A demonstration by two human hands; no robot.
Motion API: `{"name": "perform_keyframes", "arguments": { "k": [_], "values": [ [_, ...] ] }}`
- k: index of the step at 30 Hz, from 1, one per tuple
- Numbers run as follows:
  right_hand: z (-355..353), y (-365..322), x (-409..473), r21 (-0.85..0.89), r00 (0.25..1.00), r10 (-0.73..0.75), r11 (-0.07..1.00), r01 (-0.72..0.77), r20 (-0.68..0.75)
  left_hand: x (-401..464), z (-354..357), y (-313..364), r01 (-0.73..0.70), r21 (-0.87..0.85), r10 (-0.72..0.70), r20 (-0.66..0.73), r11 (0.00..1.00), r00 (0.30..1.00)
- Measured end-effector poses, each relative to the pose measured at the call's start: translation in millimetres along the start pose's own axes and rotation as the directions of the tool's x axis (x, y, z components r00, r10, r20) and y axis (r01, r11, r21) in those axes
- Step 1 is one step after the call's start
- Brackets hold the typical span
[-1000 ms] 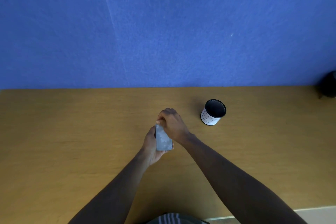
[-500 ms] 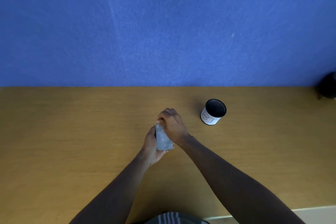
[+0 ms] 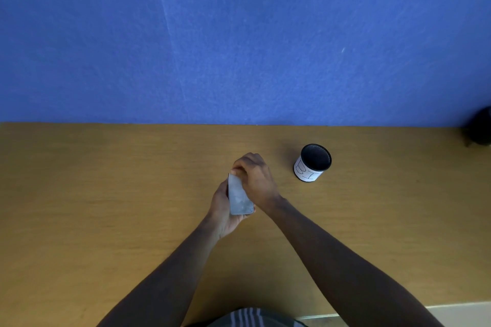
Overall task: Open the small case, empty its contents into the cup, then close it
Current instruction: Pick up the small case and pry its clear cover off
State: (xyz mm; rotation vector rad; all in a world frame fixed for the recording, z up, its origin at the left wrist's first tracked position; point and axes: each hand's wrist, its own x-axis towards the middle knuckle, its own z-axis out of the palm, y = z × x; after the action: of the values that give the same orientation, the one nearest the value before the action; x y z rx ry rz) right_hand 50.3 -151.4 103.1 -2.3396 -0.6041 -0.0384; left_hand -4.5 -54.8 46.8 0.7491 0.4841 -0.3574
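Observation:
A small grey case point(image 3: 238, 198) stands on edge above the middle of the wooden table point(image 3: 106, 194), its flat side facing up at me. My left hand point(image 3: 221, 210) cups it from the left and below. My right hand point(image 3: 255, 178) curls over its far end, fingers pinched on the top edge. The case looks closed; its contents are hidden. The cup point(image 3: 313, 162), black inside with a white label bearing handwritten letters, stands upright on the table to the right of my hands, about a hand's width away.
A blue wall point(image 3: 239, 34) rises along the table's far edge. A dark round object point(image 3: 481, 127) sits at the far right edge of the table, cut off by the frame. The table's near edge shows at bottom right.
Both hands and the case stay in almost the same place; the case's near end has tilted very slightly. The cup has not moved.

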Motion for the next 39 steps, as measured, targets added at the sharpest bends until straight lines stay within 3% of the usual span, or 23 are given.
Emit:
{"name": "perform_keyframes", "arguments": {
  "k": [10, 18, 25, 30, 33, 39],
  "values": [
    [-16, -7, -5, 0.079, 0.998, -0.036, 0.996, 0.041, -0.061, -2, 0, 2, -0.002, -0.099, -0.004, -0.062, 0.995, 0.998],
    [-48, -8, -28, 0.181, 0.996, 0.004, 0.983, 0.011, -0.084, -4, 0, 9, -0.029, -0.056, 0.024, -0.090, 0.998, 0.996],
    [-90, 7, -62, 0.375, 0.995, -0.018, 0.927, -0.019, 0.095, -3, 1, 13, -0.031, -0.105, 0.013, -0.169, 0.994, 0.985],
    [-103, 37, -80, 0.345, 0.987, 0.077, 0.930, -0.122, 0.141, -2, 0, 19, -0.017, -0.152, -0.003, -0.129, 0.988, 0.992],
    [-95, 61, -84, 0.226, 0.984, 0.167, 0.958, -0.175, 0.053, -1, -1, 21, -0.016, -0.154, -0.003, -0.124, 0.988, 0.992],
    [-46, 90, -83, -0.029, 0.993, 0.117, 0.993, -0.117, -0.024, -1, -2, 20, -0.010, -0.140, -0.007, -0.125, 0.990, 0.992]
  ]
}}
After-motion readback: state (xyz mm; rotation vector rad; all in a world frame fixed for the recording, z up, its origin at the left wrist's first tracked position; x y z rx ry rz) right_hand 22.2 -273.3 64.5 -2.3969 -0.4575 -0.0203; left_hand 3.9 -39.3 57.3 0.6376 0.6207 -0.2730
